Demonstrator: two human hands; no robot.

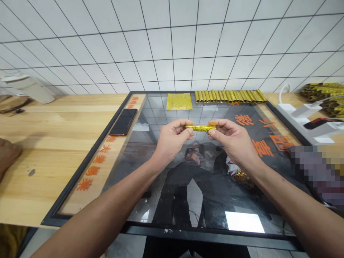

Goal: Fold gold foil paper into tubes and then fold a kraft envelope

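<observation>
A small roll of shiny gold foil [201, 128] is stretched level between my hands, above the dark glass panel [166, 200]. My left hand [176, 134] pinches its left end between thumb and fingers. At the opposite end, my right hand [228, 134] grips it in the same way. Behind the hands, a flat square of gold foil [179, 101] lies on the glass. Right of that square, several gold foil tubes [228, 96] lie side by side in a row along the panel's back edge.
A phone [123, 122] lies on the panel's left side. White power strips with plugs [303, 114] stand at the right, before a pile of gold tubes [322, 96]. Crumpled gold foil [244, 178] sits under my right forearm. Another person's hand [8, 154] rests on the wooden table [53, 143].
</observation>
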